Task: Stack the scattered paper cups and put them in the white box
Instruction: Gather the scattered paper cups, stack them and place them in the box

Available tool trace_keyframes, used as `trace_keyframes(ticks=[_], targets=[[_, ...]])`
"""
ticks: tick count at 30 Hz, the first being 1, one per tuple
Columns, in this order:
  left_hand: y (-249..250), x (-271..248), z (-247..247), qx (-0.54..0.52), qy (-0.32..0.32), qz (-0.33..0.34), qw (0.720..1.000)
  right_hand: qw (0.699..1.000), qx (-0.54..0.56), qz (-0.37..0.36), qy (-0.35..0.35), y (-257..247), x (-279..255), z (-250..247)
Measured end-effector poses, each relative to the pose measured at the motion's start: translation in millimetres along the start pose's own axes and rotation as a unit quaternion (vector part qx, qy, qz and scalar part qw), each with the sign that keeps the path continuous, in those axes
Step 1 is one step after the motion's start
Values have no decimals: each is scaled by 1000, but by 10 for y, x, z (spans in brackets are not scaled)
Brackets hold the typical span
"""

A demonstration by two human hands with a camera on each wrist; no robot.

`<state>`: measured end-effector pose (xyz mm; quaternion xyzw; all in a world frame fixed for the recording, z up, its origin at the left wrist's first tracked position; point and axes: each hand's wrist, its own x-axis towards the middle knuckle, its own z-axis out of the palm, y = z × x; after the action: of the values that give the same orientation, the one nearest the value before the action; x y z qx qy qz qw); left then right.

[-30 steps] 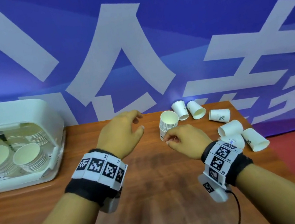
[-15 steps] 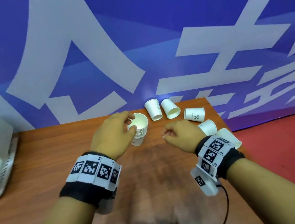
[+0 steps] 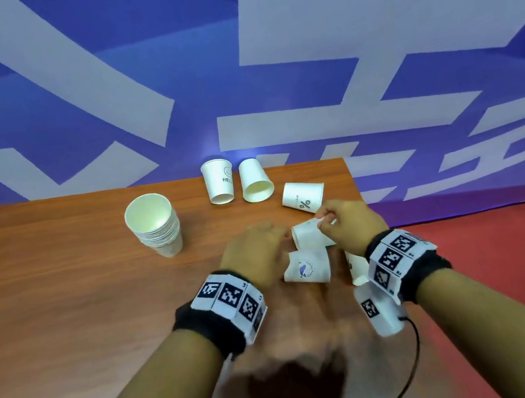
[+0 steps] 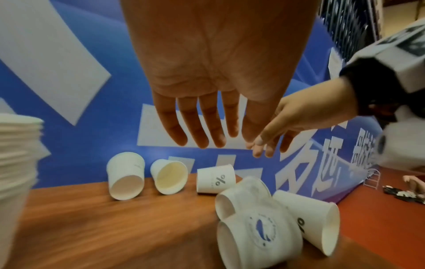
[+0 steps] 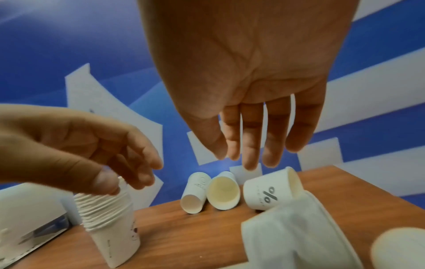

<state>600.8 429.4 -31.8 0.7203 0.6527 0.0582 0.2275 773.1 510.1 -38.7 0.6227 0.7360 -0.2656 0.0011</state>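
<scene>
Loose white paper cups [image 3: 309,238] are lying on their sides near the right edge of the brown wooden table [image 3: 63,301], w/ the upright nested stack of white paper cups [image 3: 154,225] standing apart to the left. Left hand [image 3: 257,257] and right hand [image 3: 350,224] are hovering over them, fingers spread, gripping nothing. Risk: cups lying at the edge (thin, light) rolling off if nudged. White box isn't showing in the head view.
</scene>
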Motion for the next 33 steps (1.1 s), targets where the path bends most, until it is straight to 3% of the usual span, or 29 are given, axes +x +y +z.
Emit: trace_keyframes(ticks=[8, 12, 14, 21, 29, 33], targets=[[342, 444, 485, 97, -65, 92, 989, 999, 24, 32, -29, 540, 377, 104], [458, 602, 719, 234, -107, 198, 946, 998, 38, 33, -46, 672, 548, 82], [456, 669, 805, 270, -134, 218, 928, 998, 17, 33, -51, 690, 638, 104], [376, 762, 941, 285, -149, 214, 922, 992, -94, 21, -80, 610, 731, 246], [290, 647, 786, 285, -124, 213, 926, 996, -42, 3, -81, 521, 639, 264], [180, 467, 515, 280, -97, 157, 942, 996, -28, -31, -73, 381, 501, 210]])
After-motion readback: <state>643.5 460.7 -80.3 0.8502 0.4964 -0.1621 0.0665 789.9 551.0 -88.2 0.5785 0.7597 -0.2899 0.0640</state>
